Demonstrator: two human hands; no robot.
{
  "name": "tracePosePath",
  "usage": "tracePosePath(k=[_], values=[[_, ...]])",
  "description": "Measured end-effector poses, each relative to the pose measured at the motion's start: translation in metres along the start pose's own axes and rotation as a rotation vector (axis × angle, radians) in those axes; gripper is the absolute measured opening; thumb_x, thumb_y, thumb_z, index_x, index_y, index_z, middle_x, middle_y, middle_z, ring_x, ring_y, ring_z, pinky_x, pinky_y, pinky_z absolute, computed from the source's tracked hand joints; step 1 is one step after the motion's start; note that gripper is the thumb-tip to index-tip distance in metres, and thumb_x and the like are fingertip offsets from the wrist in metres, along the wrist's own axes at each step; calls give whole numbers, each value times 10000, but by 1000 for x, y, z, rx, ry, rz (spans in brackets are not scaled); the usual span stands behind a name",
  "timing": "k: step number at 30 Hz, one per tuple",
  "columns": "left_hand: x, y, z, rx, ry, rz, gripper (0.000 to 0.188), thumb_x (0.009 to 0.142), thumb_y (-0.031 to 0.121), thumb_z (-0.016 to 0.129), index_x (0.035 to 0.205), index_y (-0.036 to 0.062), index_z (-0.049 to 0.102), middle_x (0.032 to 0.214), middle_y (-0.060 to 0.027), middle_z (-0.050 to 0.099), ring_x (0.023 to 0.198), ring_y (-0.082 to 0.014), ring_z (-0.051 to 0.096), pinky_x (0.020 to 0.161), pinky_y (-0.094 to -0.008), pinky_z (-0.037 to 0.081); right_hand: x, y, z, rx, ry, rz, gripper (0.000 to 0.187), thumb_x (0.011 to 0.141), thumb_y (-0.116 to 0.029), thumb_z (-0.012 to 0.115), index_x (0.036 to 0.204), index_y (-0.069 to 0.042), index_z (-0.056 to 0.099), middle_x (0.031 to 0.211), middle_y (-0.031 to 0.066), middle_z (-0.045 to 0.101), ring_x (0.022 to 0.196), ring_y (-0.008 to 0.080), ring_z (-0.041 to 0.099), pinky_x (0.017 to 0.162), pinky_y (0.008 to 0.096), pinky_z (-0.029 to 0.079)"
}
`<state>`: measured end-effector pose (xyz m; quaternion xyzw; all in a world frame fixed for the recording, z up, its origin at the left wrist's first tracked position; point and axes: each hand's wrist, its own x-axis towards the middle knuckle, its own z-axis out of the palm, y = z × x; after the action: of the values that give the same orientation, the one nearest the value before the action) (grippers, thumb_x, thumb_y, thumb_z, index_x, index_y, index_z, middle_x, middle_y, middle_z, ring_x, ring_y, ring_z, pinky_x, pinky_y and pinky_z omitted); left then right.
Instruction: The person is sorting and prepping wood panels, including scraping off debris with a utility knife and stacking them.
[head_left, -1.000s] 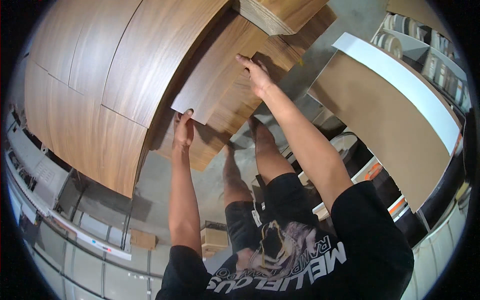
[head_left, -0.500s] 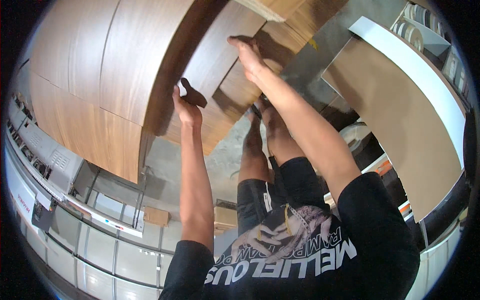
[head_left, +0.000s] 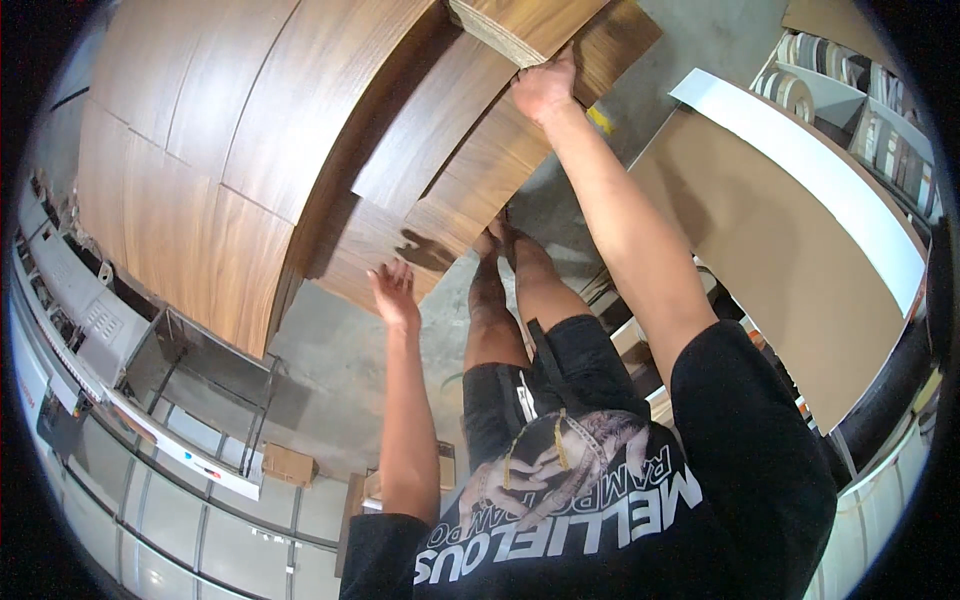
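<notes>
My right hand (head_left: pixel 547 92) is at the near corner of a thick wood-grain panel stack (head_left: pixel 525 28) at the top, its fingers bent against the edge and partly hidden. My left hand (head_left: pixel 396 292) is held over the near edge of a lower wood-grain panel (head_left: pixel 375 245), fingers loosely apart and nothing in them. Its shadow falls on that panel. Another wood-grain panel (head_left: pixel 425 140) lies between the hands and the tall stack on the left.
A tall stack of wood-grain panels (head_left: pixel 190 120) fills the upper left. To the right stands a brown board (head_left: pixel 770 230) with a white strip (head_left: pixel 800 150) along it, near shelved rolls of edging (head_left: pixel 795 95). A cardboard box (head_left: pixel 289 464) sits on the floor, beside a long machine (head_left: pixel 95 310).
My right hand has moved right, from above the panel to the corner of the thick stack. My left hand has drawn back toward my body and away from the panel it was beside.
</notes>
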<state>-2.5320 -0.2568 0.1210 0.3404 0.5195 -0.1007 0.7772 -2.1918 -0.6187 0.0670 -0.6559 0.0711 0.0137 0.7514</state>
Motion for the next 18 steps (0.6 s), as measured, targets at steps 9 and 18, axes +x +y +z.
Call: tracePosePath(k=[9, 18], values=[[-141, 15, -52, 298, 163, 26, 810, 1082, 579, 432, 1585, -40, 286, 1432, -217, 539, 1368, -367, 512, 1184, -477, 399, -54, -34, 153, 917, 340, 648, 746, 1045, -679, 301, 1587, -181, 425, 1667, -45, 384, 1520, 188, 323, 1280, 377, 174], [-145, 32, 192, 791, -97, 178, 629, 1095, 369, 542, 1539, -53, 399, 1336, -197, 650, 1218, -278, 640, 1095, -406, 485, -92, -19, 100, 602, 168, 826, 948, 1022, -746, 335, 1682, -155, -2, 1758, 136, 21, 1611, 305, 98, 1292, 466, 65]])
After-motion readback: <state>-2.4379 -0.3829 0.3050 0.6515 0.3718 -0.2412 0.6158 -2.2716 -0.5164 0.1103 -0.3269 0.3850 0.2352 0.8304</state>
